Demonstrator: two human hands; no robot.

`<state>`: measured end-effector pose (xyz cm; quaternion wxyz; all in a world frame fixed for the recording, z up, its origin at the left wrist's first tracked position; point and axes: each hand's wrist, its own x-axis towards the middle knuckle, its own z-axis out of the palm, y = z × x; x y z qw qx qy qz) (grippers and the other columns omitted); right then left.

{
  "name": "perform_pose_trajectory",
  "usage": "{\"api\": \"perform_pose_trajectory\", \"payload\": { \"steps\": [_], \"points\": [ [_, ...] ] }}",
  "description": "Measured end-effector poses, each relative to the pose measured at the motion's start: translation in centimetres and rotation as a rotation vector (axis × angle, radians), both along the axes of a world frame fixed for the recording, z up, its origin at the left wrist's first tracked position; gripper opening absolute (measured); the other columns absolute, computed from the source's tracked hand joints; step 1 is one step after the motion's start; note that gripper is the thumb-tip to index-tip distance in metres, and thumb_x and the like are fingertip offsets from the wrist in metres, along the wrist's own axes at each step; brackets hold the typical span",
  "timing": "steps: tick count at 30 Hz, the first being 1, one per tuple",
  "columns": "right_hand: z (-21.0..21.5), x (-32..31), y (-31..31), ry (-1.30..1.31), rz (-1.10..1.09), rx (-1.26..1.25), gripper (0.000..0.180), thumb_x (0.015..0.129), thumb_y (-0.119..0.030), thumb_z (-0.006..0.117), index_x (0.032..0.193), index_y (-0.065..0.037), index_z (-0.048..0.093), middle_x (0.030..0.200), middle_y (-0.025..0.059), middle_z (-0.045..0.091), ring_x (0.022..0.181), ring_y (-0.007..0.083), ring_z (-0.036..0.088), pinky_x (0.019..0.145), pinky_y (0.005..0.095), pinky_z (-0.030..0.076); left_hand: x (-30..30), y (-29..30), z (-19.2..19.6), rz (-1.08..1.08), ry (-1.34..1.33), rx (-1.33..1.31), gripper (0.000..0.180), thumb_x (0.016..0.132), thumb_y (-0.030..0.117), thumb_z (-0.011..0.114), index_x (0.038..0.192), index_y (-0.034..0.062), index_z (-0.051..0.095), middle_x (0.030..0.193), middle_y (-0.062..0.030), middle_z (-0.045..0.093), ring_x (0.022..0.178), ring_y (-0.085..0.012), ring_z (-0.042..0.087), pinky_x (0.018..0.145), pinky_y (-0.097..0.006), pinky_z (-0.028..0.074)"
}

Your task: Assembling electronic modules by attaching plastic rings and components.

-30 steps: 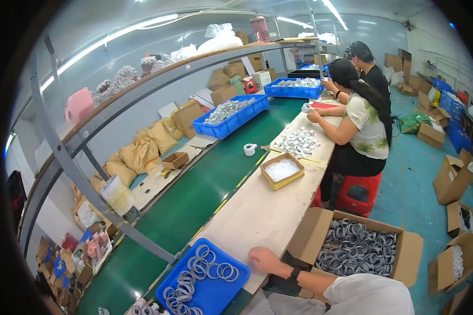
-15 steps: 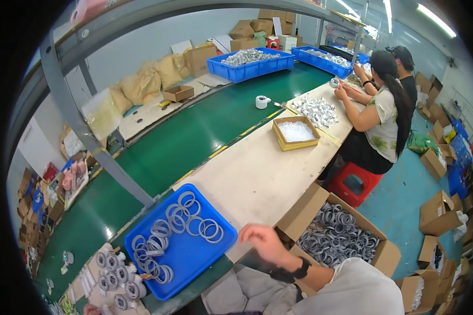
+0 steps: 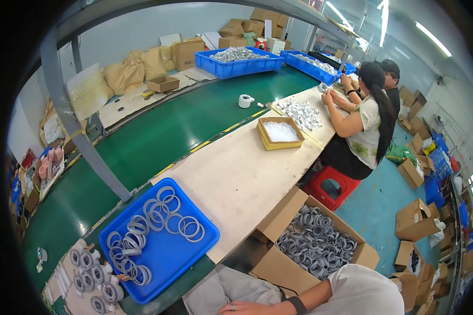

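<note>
My right hand lies low at the bottom edge, on my grey trousers. It wears a ring, with a black band on the wrist and a white sleeve behind. Only its top shows, so its fingers are hidden. Just left of it a blue tray holds several grey rings on the pale worktable. An open carton full of grey rings stands to the right of my hand. My left hand is out of view.
A green conveyor belt runs along the table. Farther off are a yellow tray, a tape roll, blue bins and two seated people on a red stool. Cartons litter the teal floor. Small reels lie at lower left.
The view has swung down and left, so the blue tray and carton look nearer. My right hand has dropped from the table's edge by the tray to my lap.
</note>
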<state>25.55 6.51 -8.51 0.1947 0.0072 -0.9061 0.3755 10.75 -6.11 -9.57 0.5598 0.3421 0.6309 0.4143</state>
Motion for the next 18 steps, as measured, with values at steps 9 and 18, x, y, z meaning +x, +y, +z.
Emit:
{"api": "perform_pose_trajectory", "payload": {
  "steps": [9,18],
  "points": [
    [-0.7,0.2,-0.7,-0.333,-0.285,-0.633,0.012,0.084,-0.012,0.059,0.087,-0.001,0.054,0.075,0.0112,0.055,0.067,0.0267,0.055,0.062,0.0349,0.046,1.6,-0.2,0.1,0.196,0.205,0.028,0.03,0.082,0.016,0.071,0.065,-0.0009,0.052,0.053,-0.0054,0.046,0.051,-0.0073,0.04,0.046,-0.027,0.035],
    [-4.3,0.5,0.0,-0.524,-0.307,-1.172,0.014,0.087,-0.01,0.063,0.08,0.0,0.055,0.069,0.0001,0.056,0.063,0.004,0.048,0.054,0.0221,0.04,2.7,0.3,-2.3,0.134,0.054,0.01,0.009,0.076,0.001,0.066,0.081,-0.0029,0.06,0.066,-0.0076,0.061,0.057,-0.0113,0.057,0.053,-0.025,0.044]
  ]
}}
